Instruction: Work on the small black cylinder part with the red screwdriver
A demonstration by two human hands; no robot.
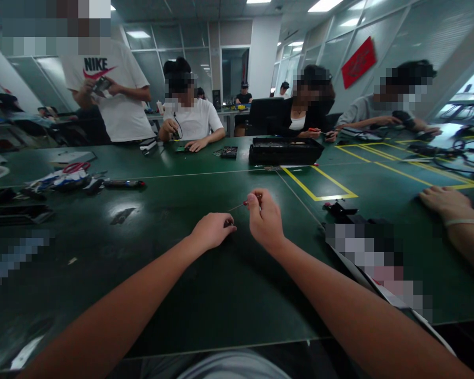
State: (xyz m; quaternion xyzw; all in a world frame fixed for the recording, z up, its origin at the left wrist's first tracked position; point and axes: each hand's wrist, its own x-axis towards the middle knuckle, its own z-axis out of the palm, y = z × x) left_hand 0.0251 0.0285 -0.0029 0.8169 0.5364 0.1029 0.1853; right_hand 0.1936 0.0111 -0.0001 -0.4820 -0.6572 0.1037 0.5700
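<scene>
My right hand [265, 218] is closed around a thin screwdriver [245, 203] with a red part at the front of its handle. The slim metal shaft reaches left, its tip close to the fingers of my left hand [212, 230]. That left hand is curled low over the green table [205, 295], thumb and fingers drawn together. Whatever lies between them, if anything, is hidden by the fingers.
Ahead stands a black open case [286, 152], near yellow tape outlines. A dark pen-like tool [123, 183] and a cluttered pile [65, 179] lie left. At right are black parts [342, 209] and another person's hand [444, 202]. Several people work across the table.
</scene>
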